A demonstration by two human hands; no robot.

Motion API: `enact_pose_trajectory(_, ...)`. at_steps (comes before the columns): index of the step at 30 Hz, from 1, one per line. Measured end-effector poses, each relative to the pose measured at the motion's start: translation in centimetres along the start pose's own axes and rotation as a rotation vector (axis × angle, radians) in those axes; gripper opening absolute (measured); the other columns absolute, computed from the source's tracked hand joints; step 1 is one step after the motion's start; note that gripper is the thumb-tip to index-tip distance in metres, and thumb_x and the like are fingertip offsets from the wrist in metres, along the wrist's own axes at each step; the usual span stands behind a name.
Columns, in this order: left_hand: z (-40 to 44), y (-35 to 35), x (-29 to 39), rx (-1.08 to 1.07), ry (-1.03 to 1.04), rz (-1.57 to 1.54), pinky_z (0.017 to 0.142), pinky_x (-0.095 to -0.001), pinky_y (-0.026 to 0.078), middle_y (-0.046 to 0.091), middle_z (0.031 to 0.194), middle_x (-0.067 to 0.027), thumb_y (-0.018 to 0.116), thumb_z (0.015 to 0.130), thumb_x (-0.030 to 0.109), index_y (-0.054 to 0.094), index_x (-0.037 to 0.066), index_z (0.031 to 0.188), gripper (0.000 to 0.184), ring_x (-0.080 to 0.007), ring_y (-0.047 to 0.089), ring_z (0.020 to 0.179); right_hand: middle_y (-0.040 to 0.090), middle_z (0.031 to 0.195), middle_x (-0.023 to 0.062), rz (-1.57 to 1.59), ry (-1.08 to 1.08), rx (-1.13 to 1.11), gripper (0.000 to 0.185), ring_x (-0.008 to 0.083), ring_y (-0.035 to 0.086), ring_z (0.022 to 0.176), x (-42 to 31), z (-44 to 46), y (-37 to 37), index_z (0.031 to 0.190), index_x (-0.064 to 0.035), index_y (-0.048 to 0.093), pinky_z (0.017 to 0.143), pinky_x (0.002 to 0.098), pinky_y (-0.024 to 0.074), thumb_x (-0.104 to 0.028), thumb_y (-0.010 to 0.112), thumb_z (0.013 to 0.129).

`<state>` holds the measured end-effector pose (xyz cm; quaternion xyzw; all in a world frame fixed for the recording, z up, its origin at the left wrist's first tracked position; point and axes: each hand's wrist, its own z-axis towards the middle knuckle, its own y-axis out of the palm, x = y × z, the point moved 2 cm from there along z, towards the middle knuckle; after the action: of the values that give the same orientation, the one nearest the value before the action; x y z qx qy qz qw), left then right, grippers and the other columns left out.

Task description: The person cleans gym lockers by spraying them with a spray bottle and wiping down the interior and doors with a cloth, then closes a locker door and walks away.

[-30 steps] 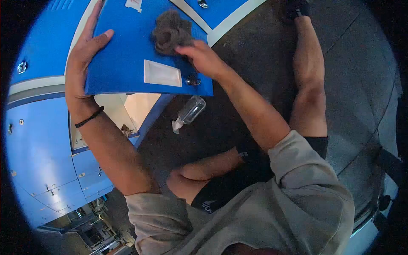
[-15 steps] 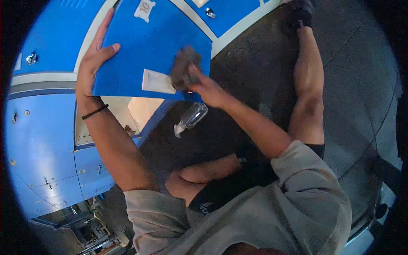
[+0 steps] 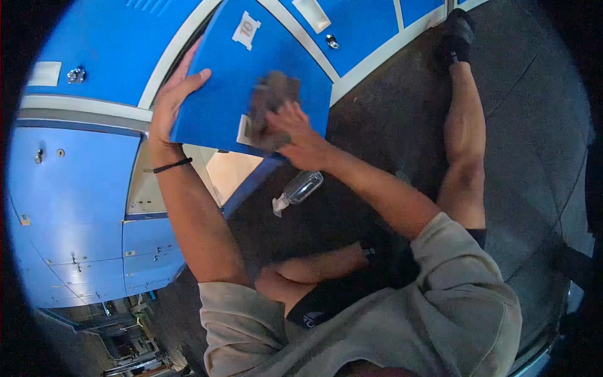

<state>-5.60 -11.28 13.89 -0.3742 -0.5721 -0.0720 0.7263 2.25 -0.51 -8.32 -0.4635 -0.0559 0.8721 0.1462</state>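
A blue locker door stands swung open, with a white tag marked 10 near its top. My left hand grips its left edge, thumb on the front face and fingers behind. Against the lower right of that face, my right hand presses a grey-brown cloth, blurred by motion. The cloth partly covers a white plate near the door's bottom edge. Below the door, a clear spray bottle with a white head lies on its side on the floor.
More blue lockers with small metal locks line the left and the top. Under the open door shows the pale locker interior. The dark floor spreads to the right, beside my outstretched leg.
The cloth under my right hand has shifted left across the door, hiding more of the white plate. My left hand keeps its hold. The whole view has shifted slightly.
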Motion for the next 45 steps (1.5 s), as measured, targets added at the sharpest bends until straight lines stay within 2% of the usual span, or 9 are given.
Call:
enact_pose_trajectory(8,-0.3,0.7,0.1,-0.047,-0.047,-0.229,0.108,-0.0312,0.033,0.044,0.145,-0.0121,0.059,0.095,0.025,0.03,0.004,0.15,0.066,-0.0197,0.045,0.128,0.025,0.152,0.0255,0.093,0.085,0.375,0.072,0.0413,0.015,0.145,-2.1,8.9,-2.0,0.15,-0.0108,0.029,0.114,0.0626,0.0085,-0.034,0.057,0.088)
enact_pose_trajectory(13,-0.1,-0.1,-0.6,-0.084,-0.074,-0.315,0.111,-0.0328,0.031,0.04,0.149,-0.011,0.057,0.097,0.03,0.028,0.004,0.151,0.067,-0.0204,0.042,0.132,0.028,0.15,0.0271,-0.111,-0.186,-0.067,0.074,0.0444,0.018,0.143,-4.1,1.0,0.8,0.151,-0.0101,0.026,0.114,0.0619,0.0085,-0.033,0.059,0.088)
enact_pose_trajectory(21,-0.3,-0.4,-0.8,-0.074,-0.128,-0.343,0.112,-0.0352,0.03,0.039,0.148,-0.0174,0.062,0.088,0.024,0.027,0.002,0.151,0.076,-0.0268,0.041,0.134,0.031,0.149,0.0254,0.119,0.235,0.372,0.069,0.0448,0.021,0.142,2.1,7.3,-0.3,0.15,-0.0158,0.03,0.116,0.0574,0.0112,-0.028,0.057,0.087)
enact_pose_trajectory(25,0.0,-0.9,-1.2,-0.091,-0.132,-0.387,0.112,-0.0371,0.03,0.039,0.148,-0.018,0.062,0.087,0.023,0.027,0.001,0.151,0.076,-0.0282,0.042,0.134,0.034,0.148,0.0251,-0.182,-0.245,0.1,0.053,0.0446,0.028,0.137,-4.0,2.2,1.3,0.141,-0.0112,0.044,0.112,0.0592,0.0206,-0.026,0.053,0.09)
enact_pose_trajectory(32,-0.6,-0.5,-0.5,-0.03,-0.179,-0.368,0.113,-0.0378,0.028,0.039,0.148,-0.0188,0.063,0.085,0.021,0.026,0.001,0.151,0.078,-0.0292,0.041,0.134,0.031,0.151,0.0236,0.125,0.271,0.387,0.061,0.0432,0.022,0.142,3.9,7.1,-0.6,0.149,-0.0121,0.032,0.117,0.0559,0.0111,-0.033,0.05,0.095)
enact_pose_trajectory(37,-0.2,-0.5,-0.8,-0.063,-0.134,-0.443,0.112,-0.0356,0.031,0.041,0.147,-0.0173,0.063,0.085,0.019,0.027,0.0,0.15,0.077,-0.0266,0.044,0.132,0.045,0.141,0.0204,-0.169,-0.212,-0.108,0.062,0.042,0.022,0.143,-3.6,2.6,0.4,0.15,-0.0119,0.031,0.119,0.0517,0.0035,-0.022,0.052,0.092)
enact_pose_trajectory(38,-0.4,-0.5,-1.0,-0.066,-0.128,-0.461,0.111,-0.0349,0.032,0.042,0.146,-0.0168,0.063,0.086,0.018,0.027,0.0,0.15,0.076,-0.0257,0.045,0.131,0.049,0.137,0.0236,-0.249,-0.278,0.076,0.06,0.043,0.037,0.135,-2.2,3.2,-0.3,0.147,-0.0126,0.036,0.114,0.0534,0.0233,-0.016,0.052,0.089)
enact_pose_trajectory(41,-0.5,0.5,-0.6,-0.095,-0.047,-0.483,0.105,-0.032,0.038,0.052,0.137,-0.0136,0.063,0.087,0.018,0.028,0.0,0.15,0.075,-0.0209,0.053,0.121,0.065,0.101,0.0296,-0.104,0.463,0.319,0.044,0.0465,0.062,0.098,4.8,5.3,-3.2,0.105,0.0037,0.063,0.077,0.0522,0.048,-0.036,0.048,0.096)
enact_pose_trajectory(45,-0.9,4.7,0.6,0.088,0.035,-0.358,0.093,-0.0296,0.046,0.064,0.11,-0.0042,0.067,0.086,0.023,0.047,0.004,0.141,0.061,-0.0126,0.06,0.1,0.068,0.104,0.019,0.298,0.734,0.408,0.053,0.0321,0.063,0.098,5.5,0.3,-9.5,0.11,0.0051,0.066,0.088,0.0405,0.0456,-0.044,0.052,0.095)
